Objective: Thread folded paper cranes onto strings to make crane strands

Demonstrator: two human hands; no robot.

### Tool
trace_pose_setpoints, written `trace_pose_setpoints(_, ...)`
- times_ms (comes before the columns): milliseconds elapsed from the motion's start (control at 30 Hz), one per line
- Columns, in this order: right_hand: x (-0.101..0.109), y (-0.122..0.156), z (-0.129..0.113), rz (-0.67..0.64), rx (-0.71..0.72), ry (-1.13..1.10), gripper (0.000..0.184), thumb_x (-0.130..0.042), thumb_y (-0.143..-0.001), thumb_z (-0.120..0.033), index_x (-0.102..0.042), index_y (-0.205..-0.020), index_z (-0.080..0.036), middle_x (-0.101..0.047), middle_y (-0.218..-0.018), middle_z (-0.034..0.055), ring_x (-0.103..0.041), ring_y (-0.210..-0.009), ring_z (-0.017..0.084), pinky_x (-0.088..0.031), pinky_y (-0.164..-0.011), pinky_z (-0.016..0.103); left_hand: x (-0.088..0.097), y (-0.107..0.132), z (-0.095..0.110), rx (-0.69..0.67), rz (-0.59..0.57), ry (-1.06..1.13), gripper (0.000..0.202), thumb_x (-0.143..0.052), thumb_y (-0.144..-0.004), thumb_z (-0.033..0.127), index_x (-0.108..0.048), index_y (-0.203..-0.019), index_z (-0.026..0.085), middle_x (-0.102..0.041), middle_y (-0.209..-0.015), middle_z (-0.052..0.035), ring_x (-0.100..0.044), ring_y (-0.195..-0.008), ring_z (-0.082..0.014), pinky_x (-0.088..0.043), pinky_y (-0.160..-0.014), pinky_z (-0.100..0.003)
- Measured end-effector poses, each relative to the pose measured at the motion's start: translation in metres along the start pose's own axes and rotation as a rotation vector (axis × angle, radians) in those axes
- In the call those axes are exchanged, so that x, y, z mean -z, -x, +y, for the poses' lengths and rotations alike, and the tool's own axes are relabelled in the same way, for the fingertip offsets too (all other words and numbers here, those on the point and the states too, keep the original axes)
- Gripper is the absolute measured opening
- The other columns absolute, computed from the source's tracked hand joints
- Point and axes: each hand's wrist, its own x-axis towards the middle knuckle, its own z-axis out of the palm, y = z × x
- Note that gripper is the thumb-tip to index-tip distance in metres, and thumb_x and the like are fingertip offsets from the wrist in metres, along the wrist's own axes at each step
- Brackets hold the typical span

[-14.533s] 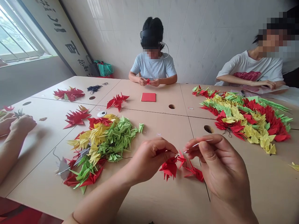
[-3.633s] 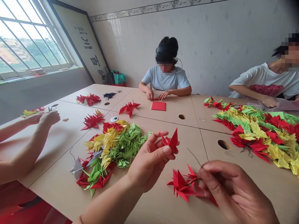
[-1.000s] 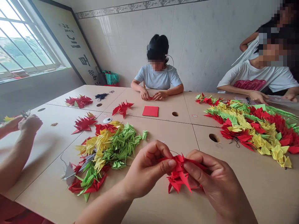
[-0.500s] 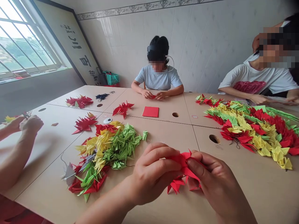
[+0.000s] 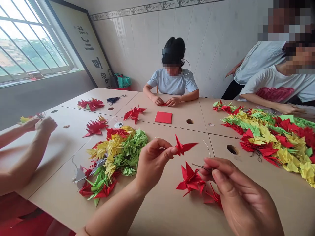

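- Surface: lg. pale-wood table (image 5: 157,213) is built from joined panels, w/ round holes cut in the top.
- Room: wall of grey-white tiles (image 5: 137,65) is seen at back; barred metal window (image 5: 29,39) at L, w/ tall framed panel bearing black characters (image 5: 83,42) set beside it.
- On table: heap of green, yellow & red folded paper (image 5: 134,147) is piled L of centre; long multicoloured folded-paper rows (image 5: 268,131) are laid at R; flat square stack of red paper (image 5: 163,117) is placed nr far edge.
- L hand (image 5: 155,160): small bright-red pointed folded-paper piece (image 5: 181,149) is pinched btwn thumb & fingers, held above table, points jutting R of the grip.
- R hand (image 5: 243,193): thin dark strand (image 5: 197,165) is pinched narrowly at the fingertips; pinched paper is kept apart from this hand.
- Below, btwn hands: cluster of spiky red folded paper (image 5: 190,178) is rested on table, partly hidden by R hand.
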Motion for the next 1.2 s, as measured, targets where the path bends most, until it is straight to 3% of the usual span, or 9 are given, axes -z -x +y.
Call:
trace_pose_setpoints(67, -0.002, 0.004, -0.004, 0.021, 0.050, 0.003, 0.020, -0.060, -0.082, -0.029, -0.067, -0.100, -0.027, -0.060, -0.100, 0.0055, -0.065, -0.077, 0.017, -0.058, -0.064, 0.024, -0.001, 0.000, -0.001, 0.021, 0.002, 0.023, 0.016, -0.069, -0.075, 0.025, -0.058, -0.070, 0.015, -0.061, -0.064, 0.0017, -0.055, -0.058, -0.0069, -0.048, -0.056, -0.018)
trace_pose_setpoints(167, -0.004, 0.009, -0.012, -0.103, 0.071, -0.025, 0.015, -0.061, -0.081, -0.026, -0.069, -0.093, -0.029, -0.061, -0.091, 0.0034, -0.064, -0.068, 0.014, -0.057, -0.060, 0.022, -0.002, 0.001, -0.001, 0.043, -0.007, 0.080, 0.016, -0.069, -0.075, 0.025, -0.057, -0.070, 0.015, -0.062, -0.066, 0.0017, -0.056, -0.057, -0.0068, -0.049, -0.055, -0.018)
trace_pose_setpoints(367, -0.014, 0.010, -0.020, -0.299, -0.095, -0.079, 0.011, -0.062, -0.080, -0.026, -0.070, -0.087, -0.028, -0.059, -0.074, 0.0006, -0.057, -0.057, 0.010, -0.052, -0.054, 0.020, -0.003, 0.002, 0.003, 0.089, -0.043, 0.235, 0.017, -0.067, -0.077, 0.023, -0.055, -0.068, 0.014, -0.059, -0.063, 0.0027, -0.054, -0.054, -0.0057, -0.049, -0.050, -0.017)
trace_pose_setpoints(600, -0.018, 0.008, -0.016, -0.301, -0.198, -0.063, 0.016, -0.065, -0.077, -0.033, -0.071, -0.088, -0.023, -0.058, -0.074, 0.0021, -0.058, -0.058, 0.010, -0.052, -0.054, 0.020, -0.002, 0.006, 0.007, 0.085, -0.068, 0.264, 0.014, -0.066, -0.077, 0.021, -0.055, -0.070, 0.014, -0.061, -0.064, 0.0019, -0.056, -0.056, -0.0063, -0.051, -0.052, -0.017)
trace_pose_setpoints(900, -0.017, 0.009, -0.022, -0.277, -0.216, -0.117, 0.009, -0.065, -0.078, -0.026, -0.071, -0.085, -0.027, -0.058, -0.072, -0.0012, -0.054, -0.056, 0.007, -0.048, -0.054, 0.015, -0.003, 0.007, 0.008, 0.030, -0.037, 0.162, 0.012, -0.068, -0.075, 0.020, -0.057, -0.071, 0.015, -0.061, -0.066, 0.0019, -0.057, -0.058, -0.0064, -0.052, -0.054, -0.016)
trace_pose_setpoints(1200, -0.014, 0.006, -0.020, -0.310, -0.204, -0.051, 0.012, -0.062, -0.080, -0.029, -0.069, -0.084, -0.020, -0.057, -0.072, 0.0011, -0.054, -0.055, 0.008, -0.050, -0.052, 0.019, -0.004, 0.009, 0.011, -0.008, -0.060, 0.063, 0.012, -0.069, -0.074, 0.020, -0.058, -0.071, 0.015, -0.061, -0.066, 0.0016, -0.058, -0.058, -0.0072, -0.052, -0.055, -0.017)
